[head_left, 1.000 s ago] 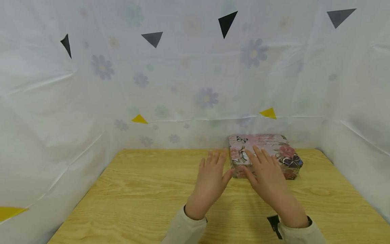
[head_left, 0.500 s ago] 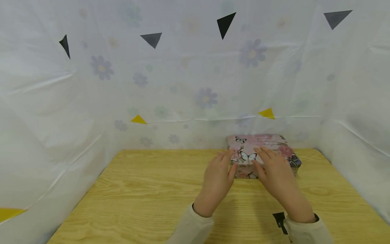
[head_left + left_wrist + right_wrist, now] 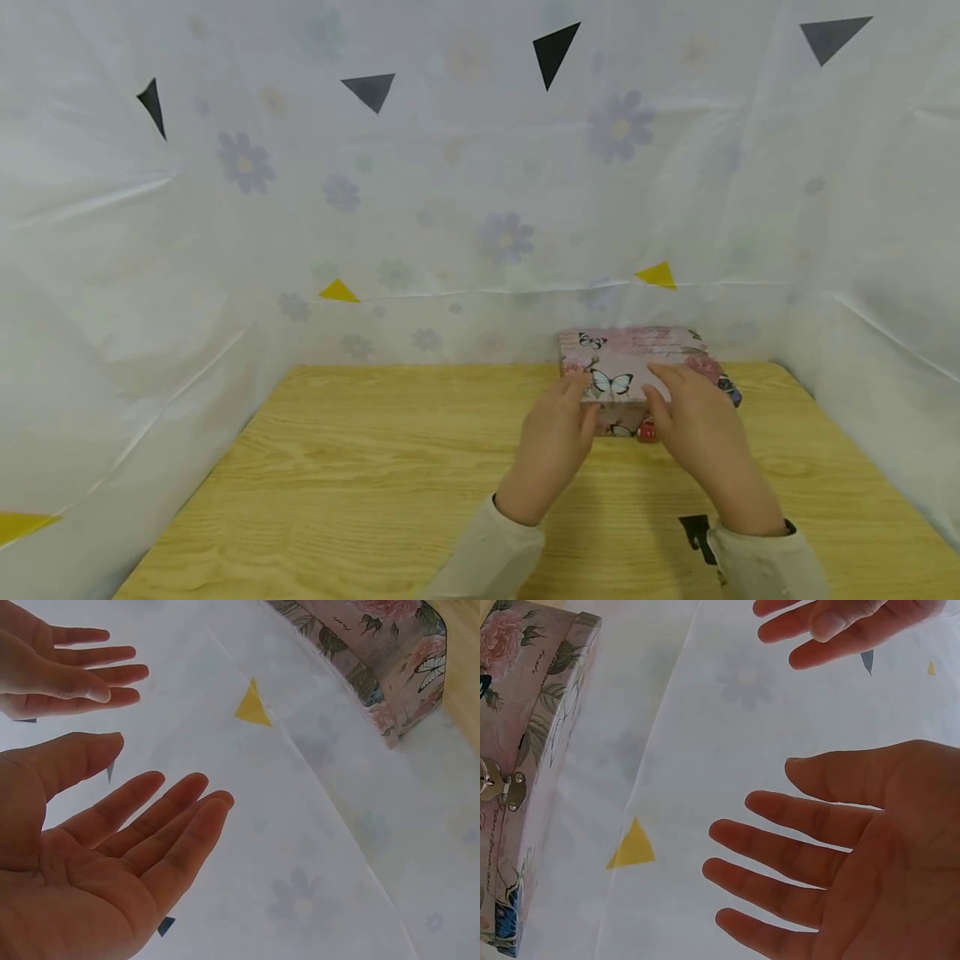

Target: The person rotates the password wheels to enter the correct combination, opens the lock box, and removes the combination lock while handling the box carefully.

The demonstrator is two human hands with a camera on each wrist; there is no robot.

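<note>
A pink box point(image 3: 615, 358) printed with roses and butterflies stands at the back right of the table, its lid down. A metal clasp point(image 3: 508, 786) shows on its front in the right wrist view. My left hand point(image 3: 551, 442) hovers before the box's left part, fingers slightly bent and holding nothing. My right hand point(image 3: 701, 433) hovers before its right part, fingers spread and likewise holding nothing. Both wrist views show a gap between the hands and the box point(image 3: 405, 660). A small red patch sits low on the box's front by the right thumb; what it is cannot be told.
The wood-grain table point(image 3: 360, 483) is walled at the back and sides by a whitish flowered sheet point(image 3: 450, 192). Black, grey and yellow triangles are on the sheet. Beside the right sleeve point(image 3: 768, 567), a black piece point(image 3: 697, 533) lies on the table.
Both hands have shifted to the right, and the left fingers have become more bent. More of the box's front now shows between the hands. The box has stayed in place.
</note>
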